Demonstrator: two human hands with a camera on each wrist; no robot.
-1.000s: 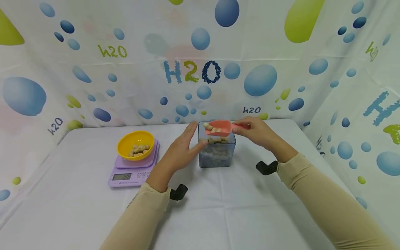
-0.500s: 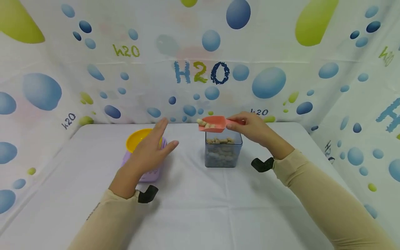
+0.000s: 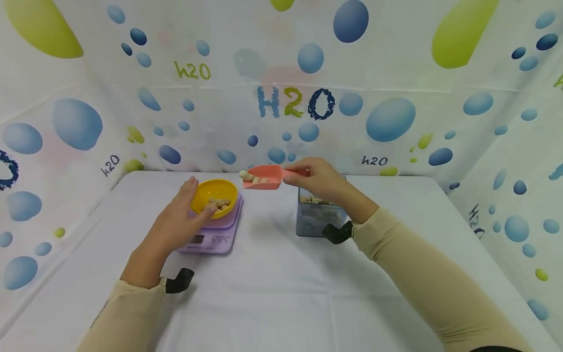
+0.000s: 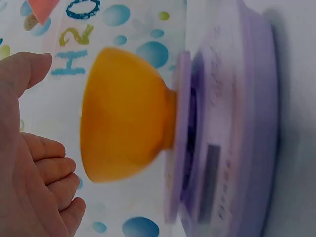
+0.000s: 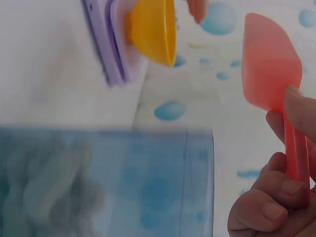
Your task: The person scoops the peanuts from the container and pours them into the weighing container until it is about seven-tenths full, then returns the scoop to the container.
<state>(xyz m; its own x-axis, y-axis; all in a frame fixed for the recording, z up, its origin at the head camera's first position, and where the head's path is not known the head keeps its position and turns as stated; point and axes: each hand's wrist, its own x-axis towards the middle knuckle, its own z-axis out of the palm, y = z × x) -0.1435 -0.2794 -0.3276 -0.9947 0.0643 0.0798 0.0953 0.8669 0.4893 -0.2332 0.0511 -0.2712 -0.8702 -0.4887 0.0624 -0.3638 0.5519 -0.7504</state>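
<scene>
My right hand grips the handle of a coral-pink scoop holding several peanuts. The scoop is level in the air, between the yellow bowl and the clear bluish container. That bowl sits on a purple kitchen scale with peanuts inside. Beside the bowl's left side is my left hand, thumb spread from the fingers and nothing held. In the left wrist view a gap shows between this hand and the bowl. My left hand hides part of the scale's display.
The container holds more peanuts and is partly hidden behind my right wrist. A white cloth covers the table. Behind it hangs a white curtain with blue and green drops.
My right hand has carried the loaded scoop left from over the container toward the bowl. My left hand has moved from the container's side to the bowl's left side.
</scene>
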